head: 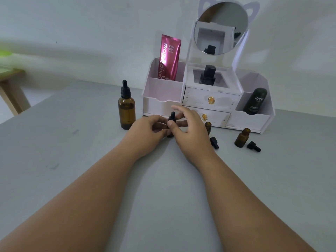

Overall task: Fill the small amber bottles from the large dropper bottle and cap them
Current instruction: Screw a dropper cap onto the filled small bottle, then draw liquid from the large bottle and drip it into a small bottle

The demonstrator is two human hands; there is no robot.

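Upright small amber bottle (170, 135) is gripped by curled left hand (149, 131), just right of large dropper bottle (126, 110). Dropper cap (172, 118), axis vertical, directly atop it, is apparently pinched by right hand (189, 126), other fingers spread.

A grey table (72, 160) carries everything. At its far side a white organizer (163, 104) stands with its base directly on the top. Just left of it a large dropper bottle (126, 110) stands upright and closed. In the middle, near the organizer's front, a capped small bottle (171, 119) is mostly hidden. To the right an open small bottle (208, 126) stands, partly covered, and a loose black cap (214, 143) lies near it. Further right a second open bottle (242, 138) stands, with a second loose cap (254, 146) lying just beside it.
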